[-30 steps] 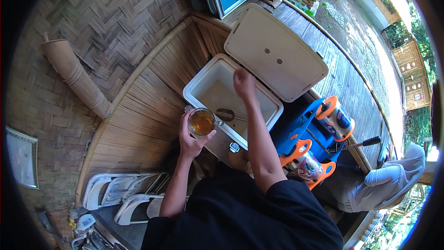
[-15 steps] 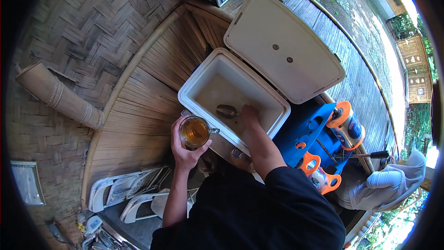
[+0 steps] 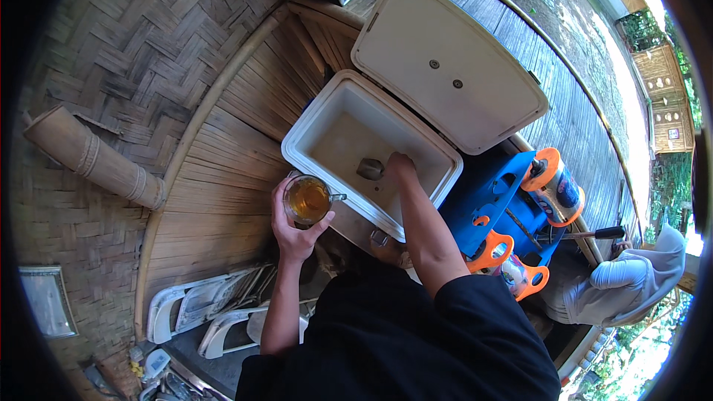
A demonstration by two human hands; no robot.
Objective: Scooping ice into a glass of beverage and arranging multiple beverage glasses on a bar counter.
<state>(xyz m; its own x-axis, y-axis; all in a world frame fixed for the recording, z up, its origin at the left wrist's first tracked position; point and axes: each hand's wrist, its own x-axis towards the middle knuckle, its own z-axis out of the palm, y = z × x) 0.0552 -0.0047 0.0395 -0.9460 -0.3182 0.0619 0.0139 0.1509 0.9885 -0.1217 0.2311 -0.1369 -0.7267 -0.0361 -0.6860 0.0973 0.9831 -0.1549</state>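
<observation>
My left hand [image 3: 295, 239] is wrapped round a clear glass mug [image 3: 307, 200] of amber drink, its handle turned to the right. The mug is held beside the near left side of an open white cooler box [image 3: 313, 111]. My right hand [image 3: 402, 168] reaches down inside the cooler, its fingers closed on a metal scoop [image 3: 370, 169]. The scoop's bowl points left, low over the cooler's floor. My fingers partly hide its handle. What lies on the cooler's pale floor is too indistinct to tell. The cooler's lid [image 3: 451, 67] leans open at the far side.
Right of the cooler stands a blue plastic rack [image 3: 483, 204] with orange-ended cylinders [image 3: 557, 187]. A grey cloth-covered thing [image 3: 620, 282] is farther right. White folding chairs [image 3: 197, 304] lean at the lower left. A slatted bamboo bench [image 3: 223, 163] curves along the woven wall [image 3: 148, 44].
Inside the cooler, my right hand and the scoop have shifted slightly up and away from the near side. The scoop's bowl has turned a little. My left hand still holds the mug.
</observation>
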